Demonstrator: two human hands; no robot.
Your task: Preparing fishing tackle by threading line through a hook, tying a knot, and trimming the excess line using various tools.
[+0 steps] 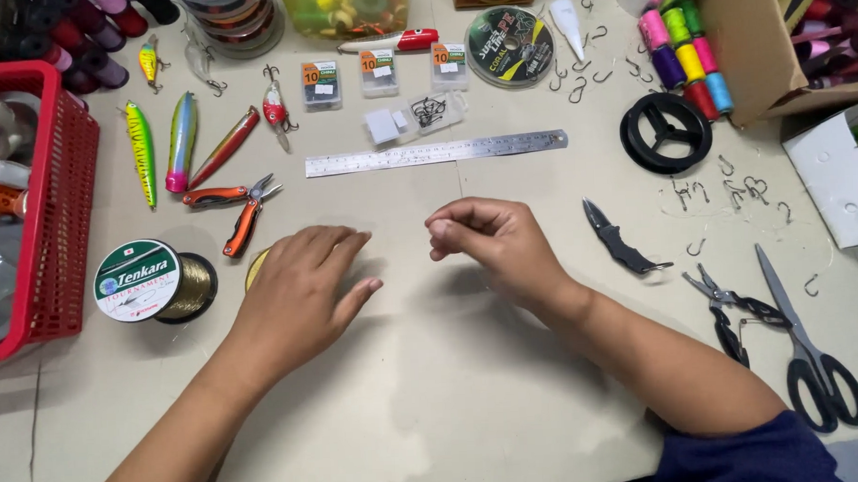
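**Two hands at work below the steel ruler**

Nearest the viewer, bare forearms reach onto the pale surface (435, 402). The right hand (491, 239) has its fingertips pinched shut; whether they hold anything is too fine to tell. The left hand (302, 288) lies flat with fingers spread, covering a yellowish spool (256, 267). Both sit below the steel ruler (435, 152); orange pliers (238, 208) lie below its left end, and a black folding knife (617, 238) sits below its right.

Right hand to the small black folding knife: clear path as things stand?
Probably yes. The right hand is pinched shut just left of the black folding knife, with only bare table between them. Loose hooks lie farther right, out of the way.
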